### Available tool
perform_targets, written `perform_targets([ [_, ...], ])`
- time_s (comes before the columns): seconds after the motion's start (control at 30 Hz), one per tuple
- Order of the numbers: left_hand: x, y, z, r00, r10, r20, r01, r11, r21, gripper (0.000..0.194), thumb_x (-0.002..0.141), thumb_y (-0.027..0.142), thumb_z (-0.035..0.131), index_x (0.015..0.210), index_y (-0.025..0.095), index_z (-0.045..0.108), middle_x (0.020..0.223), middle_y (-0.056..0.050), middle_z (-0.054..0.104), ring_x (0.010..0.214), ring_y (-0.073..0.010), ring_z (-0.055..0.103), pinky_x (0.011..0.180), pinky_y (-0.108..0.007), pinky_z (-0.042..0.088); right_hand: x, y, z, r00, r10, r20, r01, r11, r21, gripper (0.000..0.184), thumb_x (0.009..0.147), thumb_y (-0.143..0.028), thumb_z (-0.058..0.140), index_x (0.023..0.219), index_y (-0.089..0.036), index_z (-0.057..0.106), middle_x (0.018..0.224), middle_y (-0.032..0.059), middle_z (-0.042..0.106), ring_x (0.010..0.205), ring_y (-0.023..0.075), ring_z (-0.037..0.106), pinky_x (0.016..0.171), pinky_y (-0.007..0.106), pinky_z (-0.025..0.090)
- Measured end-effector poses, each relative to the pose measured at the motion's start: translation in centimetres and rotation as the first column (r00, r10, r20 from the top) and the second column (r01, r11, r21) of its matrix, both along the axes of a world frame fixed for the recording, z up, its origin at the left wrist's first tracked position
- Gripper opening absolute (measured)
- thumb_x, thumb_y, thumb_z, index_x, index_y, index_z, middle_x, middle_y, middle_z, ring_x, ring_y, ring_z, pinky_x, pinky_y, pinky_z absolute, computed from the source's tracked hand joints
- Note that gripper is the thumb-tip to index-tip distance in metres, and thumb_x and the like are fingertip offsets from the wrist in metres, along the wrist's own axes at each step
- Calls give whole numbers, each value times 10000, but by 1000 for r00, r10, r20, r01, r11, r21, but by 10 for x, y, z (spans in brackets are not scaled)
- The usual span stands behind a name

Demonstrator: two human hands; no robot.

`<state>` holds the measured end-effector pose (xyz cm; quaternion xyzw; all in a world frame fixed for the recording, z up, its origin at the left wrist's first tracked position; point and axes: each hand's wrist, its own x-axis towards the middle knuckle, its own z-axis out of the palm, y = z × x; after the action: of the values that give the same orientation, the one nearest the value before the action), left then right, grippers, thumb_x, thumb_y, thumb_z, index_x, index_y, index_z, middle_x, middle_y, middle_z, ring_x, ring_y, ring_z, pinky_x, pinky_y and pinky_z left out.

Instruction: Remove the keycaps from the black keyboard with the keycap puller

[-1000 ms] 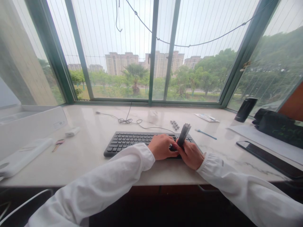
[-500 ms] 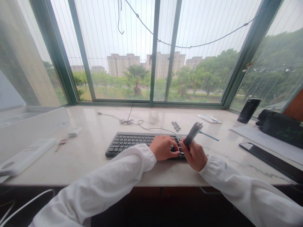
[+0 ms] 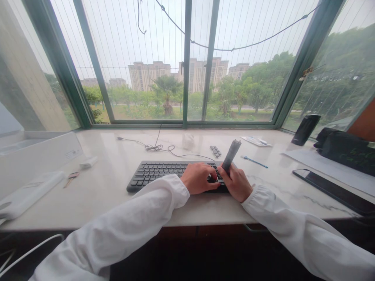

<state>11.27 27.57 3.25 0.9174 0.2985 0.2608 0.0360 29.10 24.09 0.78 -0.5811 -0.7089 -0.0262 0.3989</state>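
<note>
Our right hand (image 3: 236, 183) is closed around the lower part of a grey cylindrical object (image 3: 231, 155), its right fingers (image 3: 231, 176) wrapped firmly enough that the object's bottom end disappears into the fist, so we cannot see how far down it runs or how it ends. The exposed part rises at a tilt out of the top of the grip, leaning away from us and to the right, and its upper end sits just past the far edge of the black keyboard (image 3: 172, 175), near that edge's right end. The surface looks mottled, but we cannot make out its material or any markings. Our left hand (image 3: 199, 178) lies curled over the right half of the keyboard, its back towards us and its left fingertips (image 3: 212, 180) mostly hidden, so we cannot tell whether they press keys or meet the object. The two hands are just beside each other, and the right hand covers the keyboard's near right corner. White sleeves (image 3: 123, 230) cover both forearms. Beyond the keyboard lie a black cable (image 3: 154, 147) and a small dark strip of keys (image 3: 215, 151), with a thin blue pen (image 3: 254, 162) to its right, a black phone (image 3: 331, 191) further right, and a key (image 3: 71, 178) and white power bank (image 3: 29, 194) to its left
</note>
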Motion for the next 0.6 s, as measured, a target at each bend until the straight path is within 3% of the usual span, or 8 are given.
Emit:
perform_targets([
  [0.17,-1,-2,2,997,74,10,-74,997,-23,302,736,517,660,854,240,638,853,16,693,790,-182,626,635,-262,392,-1,-2,3,997,43,-59,-43,999,-3,317,928,-484,410,883,-207,558,737,45,683,691,238,660,653,324,469],
  [0.33,0,-5,6,998,57,28,-55,997,-50,372,742,563,648,924,239,622,898,16,699,821,-184,639,662,-262,412,-2,-4,6,992,64,-108,-66,998,-13,345,916,-520,432,867,-205,563,671,25,662,599,211,626,576,303,441],
  [0.6,0,-5,5,998,59,30,-58,997,-50,343,746,563,649,845,235,628,864,26,698,801,-178,636,649,-254,409,-2,-5,8,981,134,-139,-137,990,-15,345,903,-514,471,894,-185,573,601,-6,617,493,153,543,504,268,399],
])
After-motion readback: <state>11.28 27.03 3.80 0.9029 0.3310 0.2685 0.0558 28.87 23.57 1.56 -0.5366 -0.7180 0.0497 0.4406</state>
